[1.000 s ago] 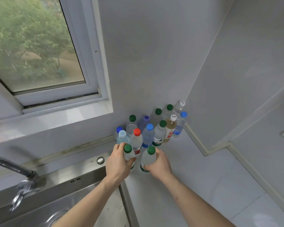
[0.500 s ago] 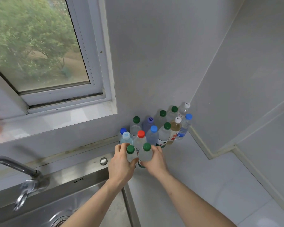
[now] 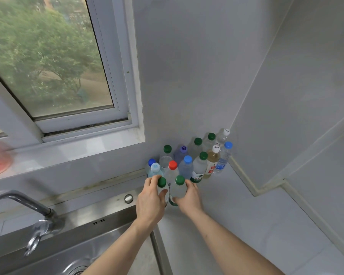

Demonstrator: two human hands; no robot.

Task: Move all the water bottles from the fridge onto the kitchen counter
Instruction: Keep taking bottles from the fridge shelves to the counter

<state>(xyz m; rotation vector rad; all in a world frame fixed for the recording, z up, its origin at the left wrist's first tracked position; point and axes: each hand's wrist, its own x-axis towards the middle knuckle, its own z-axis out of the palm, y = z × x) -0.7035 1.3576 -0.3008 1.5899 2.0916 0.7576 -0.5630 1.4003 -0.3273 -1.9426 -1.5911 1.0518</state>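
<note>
Starting at nine o'clock, the steel sink (image 3: 99,241) and its tap (image 3: 38,221) sit just beside the action, and that sink edge is the first hazard. The left hand (image 3: 150,203) has its fingers and thumb curled round a green-capped bottle (image 3: 163,190) that stands right by the rim; whether its base is fully on the surface (image 3: 236,231) cannot be seen behind the hand. Let go carelessly there and it could tip towards seven o'clock, straight into the basin.

Moving to centre, the right hand (image 3: 189,197) wraps a second green-capped bottle (image 3: 178,190), the two bottles touching side by side. Release one with a sideways nudge and it knocks its neighbour.

At twelve o'clock comes the bigger risk: the bottle cluster (image 3: 189,161) is packed tight against the wall, with the red-capped bottle (image 3: 172,171) directly behind the pair. Push forward any further and tall, narrow, top-heavy bottles go over like skittles, rolling right across the open surface toward three o'clock.

Fingers withdrawing past the caps could also snag them. The fridge is out of view, so how many bottles remain cannot be told.
</note>
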